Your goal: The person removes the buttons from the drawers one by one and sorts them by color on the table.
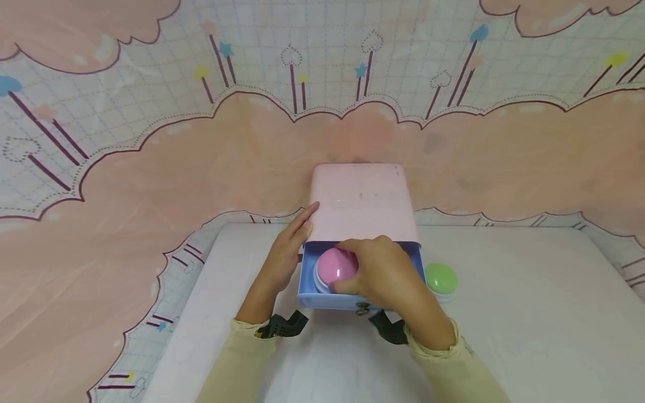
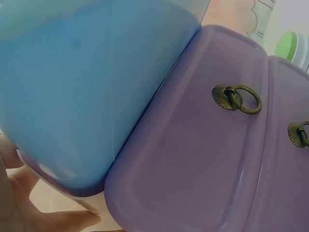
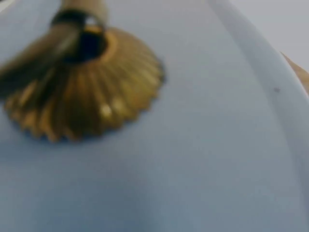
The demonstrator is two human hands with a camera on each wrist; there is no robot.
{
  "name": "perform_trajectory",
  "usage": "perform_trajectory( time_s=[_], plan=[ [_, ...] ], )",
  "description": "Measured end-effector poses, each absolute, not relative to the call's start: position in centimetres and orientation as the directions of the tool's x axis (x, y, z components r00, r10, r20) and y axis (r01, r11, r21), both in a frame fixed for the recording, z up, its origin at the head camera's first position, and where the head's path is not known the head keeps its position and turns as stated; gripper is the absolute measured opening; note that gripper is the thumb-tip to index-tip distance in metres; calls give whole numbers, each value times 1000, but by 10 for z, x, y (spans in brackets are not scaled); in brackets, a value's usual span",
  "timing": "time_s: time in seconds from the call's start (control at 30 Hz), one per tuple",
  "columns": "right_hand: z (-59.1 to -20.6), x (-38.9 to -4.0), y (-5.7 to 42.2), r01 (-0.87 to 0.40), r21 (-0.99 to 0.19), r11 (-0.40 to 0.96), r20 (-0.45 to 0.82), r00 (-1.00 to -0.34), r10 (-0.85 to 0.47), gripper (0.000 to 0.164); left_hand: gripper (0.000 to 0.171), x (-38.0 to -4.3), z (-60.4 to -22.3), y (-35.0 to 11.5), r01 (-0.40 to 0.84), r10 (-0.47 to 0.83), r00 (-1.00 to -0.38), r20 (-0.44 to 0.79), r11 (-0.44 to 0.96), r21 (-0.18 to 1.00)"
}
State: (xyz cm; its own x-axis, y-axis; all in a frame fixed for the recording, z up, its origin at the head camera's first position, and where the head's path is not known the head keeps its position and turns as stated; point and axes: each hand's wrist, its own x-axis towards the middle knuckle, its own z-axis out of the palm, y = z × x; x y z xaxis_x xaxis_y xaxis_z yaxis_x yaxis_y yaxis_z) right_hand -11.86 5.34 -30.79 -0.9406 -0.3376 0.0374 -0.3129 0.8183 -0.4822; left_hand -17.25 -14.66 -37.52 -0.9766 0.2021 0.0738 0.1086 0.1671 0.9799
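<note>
A small chest of drawers with a pink top (image 1: 360, 204) stands on the table, its blue top drawer (image 1: 332, 303) pulled out. Inside that drawer, at the left, sits a round jar with a pink lid (image 1: 335, 266) and a white body. My right hand (image 1: 383, 271) reaches in from above and grips this jar, thumb in front and fingers behind. My left hand (image 1: 284, 252) rests along the chest's left side, fingers extended; in the left wrist view, fingers (image 2: 53, 220) show below the blue drawer. A brass ring pull (image 3: 91, 82) fills much of the right wrist view.
Just right of the drawer stands a jar with a green lid (image 1: 442, 279). Purple lower drawer fronts (image 2: 188, 135) with brass ring pulls (image 2: 236, 98) show in the left wrist view. A patterned cloth (image 1: 242, 151) hangs behind the white table (image 1: 529, 313).
</note>
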Motion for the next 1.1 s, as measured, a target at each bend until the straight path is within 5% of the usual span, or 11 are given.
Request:
perform_trajectory(
  time_s=[1.1],
  plan=[
    [-286,-98,79,-350,-388,853,205,-935,-290,62,45,-173,-375,-146,113,187,-979,76,194,974]
  ],
)
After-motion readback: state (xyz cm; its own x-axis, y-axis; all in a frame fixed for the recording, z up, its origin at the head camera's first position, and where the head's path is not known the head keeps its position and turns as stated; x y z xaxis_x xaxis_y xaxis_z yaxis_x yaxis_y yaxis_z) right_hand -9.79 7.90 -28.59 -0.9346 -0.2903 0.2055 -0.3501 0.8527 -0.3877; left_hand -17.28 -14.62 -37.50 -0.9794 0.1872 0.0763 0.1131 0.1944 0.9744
